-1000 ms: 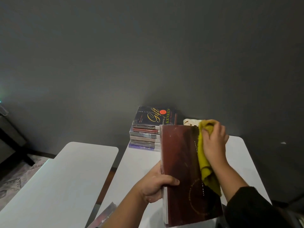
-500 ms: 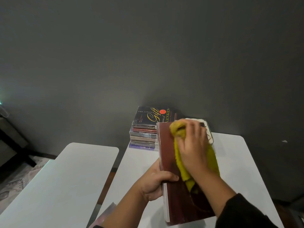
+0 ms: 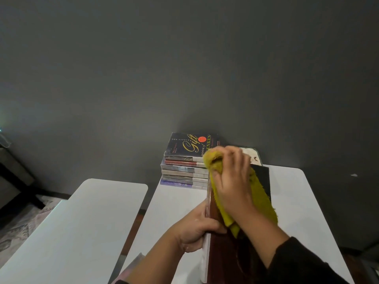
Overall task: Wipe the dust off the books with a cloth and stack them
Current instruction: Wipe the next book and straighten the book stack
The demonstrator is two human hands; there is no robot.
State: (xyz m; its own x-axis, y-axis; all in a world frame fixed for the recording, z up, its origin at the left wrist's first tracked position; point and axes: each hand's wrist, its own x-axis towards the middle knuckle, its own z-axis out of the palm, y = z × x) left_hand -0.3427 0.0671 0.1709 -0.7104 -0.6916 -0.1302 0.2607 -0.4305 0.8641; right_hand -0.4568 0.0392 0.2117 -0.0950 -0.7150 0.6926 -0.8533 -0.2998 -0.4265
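Dark grey wall [image 3: 184, 68] fills most of the view, with two white surfaces seen below it. On the right surface [image 3: 303, 201], against the wall, a stack of books [image 3: 184, 171] is seen, about seven high, spines toward the camera; the top cover reads "Gift" in gold script. Just right of the stack, a pale book or object [image 3: 251, 153] is mostly hidden behind the right hand; what it is cannot be told. The left surface [image 3: 71, 232] is set apart by a gap through which dark floor is seen.

A dark red book [image 3: 225, 255] is held above the right surface, tilted, its far end near the stack. The left hand [image 3: 196, 230] is clamped on the book's left edge, thumb over the cover, fingers hidden underneath. The right hand [image 3: 233, 181] is pressed flat on a yellow cloth [image 3: 258, 193], which is spread over the upper cover; the grip is closed down on the cloth, a bunched end sticking out past the fingertips. A black sleeve [image 3: 297, 263] is cut off at the bottom edge. The book's lower end is cropped too. At bottom left of the hand, a pale pinkish item [image 3: 131, 269] is partly out of frame and cannot be identified. A patterned rug [image 3: 18, 228] is dimly seen at far left.
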